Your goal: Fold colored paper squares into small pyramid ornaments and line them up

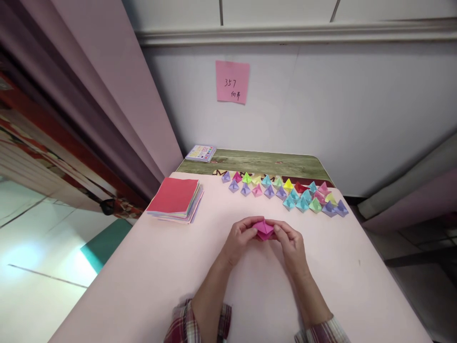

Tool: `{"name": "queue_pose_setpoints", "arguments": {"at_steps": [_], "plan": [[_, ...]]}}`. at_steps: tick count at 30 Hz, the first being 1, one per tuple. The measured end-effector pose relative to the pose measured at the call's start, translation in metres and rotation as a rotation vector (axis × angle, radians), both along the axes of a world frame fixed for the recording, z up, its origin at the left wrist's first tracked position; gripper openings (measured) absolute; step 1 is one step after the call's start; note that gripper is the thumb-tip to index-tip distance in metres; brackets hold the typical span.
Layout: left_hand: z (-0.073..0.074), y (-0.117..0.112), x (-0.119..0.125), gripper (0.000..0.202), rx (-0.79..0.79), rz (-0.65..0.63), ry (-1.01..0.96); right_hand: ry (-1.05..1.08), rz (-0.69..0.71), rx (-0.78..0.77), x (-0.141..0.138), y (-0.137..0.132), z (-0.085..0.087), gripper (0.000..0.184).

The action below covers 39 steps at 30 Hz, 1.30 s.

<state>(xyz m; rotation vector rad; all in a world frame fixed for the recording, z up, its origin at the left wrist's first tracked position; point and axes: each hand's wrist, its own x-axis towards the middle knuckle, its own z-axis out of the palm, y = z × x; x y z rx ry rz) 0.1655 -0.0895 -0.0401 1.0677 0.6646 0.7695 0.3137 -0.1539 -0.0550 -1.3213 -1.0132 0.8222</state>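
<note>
A magenta folded paper boat (264, 229) is held over the middle of the table, its peak pointing up between my hands. My left hand (242, 237) pinches its left end, thumb in front and fingers behind. At the opposite end, my right hand (291, 242) grips it the same way. Beyond my hands, several small paper boats (269, 191) in purple, pink, green, yellow, red and blue stand in uneven rows toward the far right. The undersides of my fingers are partly hidden.
A stack of coloured paper (174, 196), red on top, lies at the left of the pale pink table (143, 290). A small booklet pile (201, 153) sits on the green wood-patterned surface (264, 161) behind. On the wall hangs a pink note (232, 82).
</note>
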Motion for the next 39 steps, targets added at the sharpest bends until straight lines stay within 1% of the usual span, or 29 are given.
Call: {"name": "queue_pose_setpoints", "arguments": {"at_steps": [3,6,8,10,12,14,15,17,19,22,25,27,29,31,32,35,39], "plan": [[-0.004,0.000,0.003,0.034,0.011,0.055,0.036,0.068,-0.036,-0.059,-0.003,0.002,-0.002,0.028],[-0.009,0.000,0.006,0.038,0.041,0.107,0.058,0.107,-0.009,-0.090,-0.005,0.003,-0.006,0.032],[-0.013,0.000,0.008,0.044,0.058,0.134,0.088,0.071,-0.010,-0.117,-0.005,0.003,-0.007,0.032],[-0.017,0.001,0.009,0.045,0.106,0.175,0.179,-0.039,-0.033,-0.161,-0.004,0.003,-0.007,0.027],[-0.021,0.000,0.010,0.031,0.223,0.210,0.335,-0.187,-0.040,-0.207,-0.004,0.002,-0.006,0.018],[-0.023,-0.002,0.011,0.012,0.408,0.219,0.505,-0.349,-0.018,-0.223,-0.004,0.001,-0.005,0.013],[-0.023,-0.003,0.011,0.006,0.509,0.218,0.581,-0.433,-0.009,-0.217,-0.003,0.001,-0.005,0.013],[-0.022,-0.005,0.012,0.004,0.676,0.229,0.706,-0.593,-0.010,-0.195,-0.003,0.001,-0.006,0.016],[-0.021,-0.006,0.011,0.004,0.767,0.244,0.799,-0.709,-0.033,-0.184,-0.002,0.001,-0.008,0.017],[-0.020,-0.005,0.010,0.004,0.825,0.195,0.867,-0.749,-0.051,-0.183,-0.001,0.000,-0.011,0.015],[-0.020,-0.002,0.007,0.008,0.877,0.109,0.881,-0.743,-0.019,-0.166,0.002,-0.001,-0.012,0.014],[-0.020,0.002,0.004,0.011,0.909,0.048,0.854,-0.750,0.044,-0.146,0.006,-0.002,-0.010,0.016],[-0.019,0.007,-0.001,0.018,0.937,-0.027,0.803,-0.741,0.150,-0.127,0.012,-0.002,-0.008,0.018],[-0.018,0.012,-0.006,0.025,0.951,-0.095,0.751,-0.704,0.247,-0.116,0.019,-0.003,-0.006,0.021],[-0.018,0.015,-0.008,0.028,0.951,-0.120,0.731,-0.682,0.270,-0.117,0.021,-0.003,-0.006,0.022],[-0.019,0.018,-0.013,0.032,0.947,-0.162,0.701,-0.645,0.262,-0.128,0.026,-0.002,-0.006,0.021],[-0.021,0.019,-0.013,0.033,0.946,-0.151,0.728,-0.652,0.225,-0.129,0.025,-0.001,-0.007,0.013]]}}
